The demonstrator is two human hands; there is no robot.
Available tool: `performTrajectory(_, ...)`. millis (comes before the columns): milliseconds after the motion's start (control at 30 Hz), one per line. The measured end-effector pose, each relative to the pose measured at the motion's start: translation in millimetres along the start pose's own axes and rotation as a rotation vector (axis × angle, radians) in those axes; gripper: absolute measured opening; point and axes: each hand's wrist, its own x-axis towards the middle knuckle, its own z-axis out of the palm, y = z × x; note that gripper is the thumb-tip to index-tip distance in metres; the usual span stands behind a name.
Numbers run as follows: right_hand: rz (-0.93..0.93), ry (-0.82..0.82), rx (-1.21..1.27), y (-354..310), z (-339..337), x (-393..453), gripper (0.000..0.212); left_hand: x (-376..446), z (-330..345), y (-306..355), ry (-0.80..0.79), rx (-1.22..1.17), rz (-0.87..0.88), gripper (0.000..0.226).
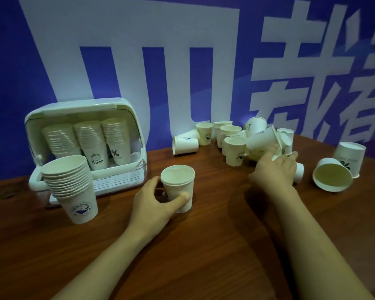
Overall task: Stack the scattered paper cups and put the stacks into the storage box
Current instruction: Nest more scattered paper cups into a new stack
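My left hand wrapped round a short cup stack at frame centre, upright on the wooden table. My right hand reached into the scattered cups at upper right, fingers curled on a tilted cup. The storage box stood open at left, three stacks inside; a tall stack stood right in front of it.

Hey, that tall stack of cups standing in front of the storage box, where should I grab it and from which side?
Wrap the lowest cup's wall on the tall stack, coming from its open right side. The storage box blocks the back, and the stack leans, so gripping upper rims might separate cups.
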Motion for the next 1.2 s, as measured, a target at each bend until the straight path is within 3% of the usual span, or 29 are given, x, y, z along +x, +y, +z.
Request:
performTrajectory(100, 0.015, 0.128, -0.113, -2.3, 5.1, -0.4, 0.086, -0.6, -1.4, 1.0, 0.005, -0.008, -0.002, 0.057)
performTrajectory(167, 0.013, 0.129, -0.165, -6.7, 1.7, -2.6, 0.069, 0.1, -2.2, 1.3, 0.001, -0.009, 0.002, 0.058)
performTrajectory(267, -0.078, 0.088, -0.123, -16.5, -0.5, -8.3, 0.083, 0.4, -3.2, -0.5, -0.008, -0.015, 0.010, 0.059)
performTrajectory(367, -0.274, 0.034, 0.202, -34.5, 1.0, -21.9, 0.090, 0.1, -3.6, -2.4, -0.018, -0.026, 0.015, 0.062)
performTrajectory(433, -0.368, 0.009, 0.449, -45.7, 3.2, -33.3, 0.084, -0.2, -4.2, -2.8, -0.016, -0.031, 0.032, 0.061)
performTrajectory(533, -0.467, 0.068, 0.605, -55.1, 3.9, -45.5, 0.063, -0.4, -4.7, -3.9, -0.012, -0.031, 0.056, 0.057)
performTrajectory(633, -0.502, 0.103, 0.750, -59.1, -0.2, -50.1, 0.059, 1.1, -4.6, -6.0, -0.021, -0.054, 0.055, 0.059)
performTrajectory(733, -0.502, 0.055, 0.968, -61.9, -4.3, -54.1, 0.071, 3.0, -4.2, -6.5, -0.038, -0.086, 0.045, 0.065)
performTrajectory(867, -0.556, -0.016, 1.221, -65.2, -6.5, -58.6, 0.064, 2.6, -2.8, -6.8, -0.038, -0.084, 0.036, 0.065)
performTrajectory(1067, -0.684, -0.118, 1.039, -68.4, 2.8, -63.5, 0.061, 2.3, -1.2, -3.8, -0.025, -0.102, 0.042, 0.055)
performTrajectory(1200, -0.688, -0.126, 1.109, -69.4, 4.6, -62.4, 0.062, 1.8, -2.4, -3.5, -0.042, -0.077, 0.036, 0.058)
